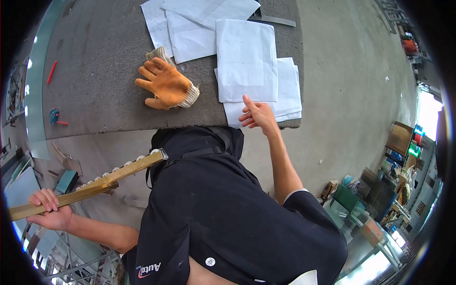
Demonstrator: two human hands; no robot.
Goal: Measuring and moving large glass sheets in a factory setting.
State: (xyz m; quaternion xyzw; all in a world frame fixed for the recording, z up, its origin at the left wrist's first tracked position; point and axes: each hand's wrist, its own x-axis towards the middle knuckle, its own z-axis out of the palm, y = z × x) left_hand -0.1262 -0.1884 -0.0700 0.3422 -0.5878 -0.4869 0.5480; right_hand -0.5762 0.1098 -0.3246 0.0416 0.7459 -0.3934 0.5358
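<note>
My left hand (50, 211) is closed around a long gold-coloured metal bar (80, 194), off the table's near left side. A second gold-coloured bar (135, 167), with a row of small white round pieces along it, slants up beside the first toward my waist. My right hand (257, 116) is at the table's near edge with its fingers apart and nothing in it. It hovers at or just over the lower edge of several white paper sheets (247, 59); whether it touches them I cannot tell. An orange-palmed work glove (167, 85) lies left of the sheets, partly over another glove.
The dark, rough-topped table (104, 57) spans the upper left. On it lie a red pen-like stick (52, 72), a small teal tool (54, 116) and a grey metal strip (275, 20). Glass panes (34, 95) stand at far left. Boxes and clutter (370, 194) fill the right side.
</note>
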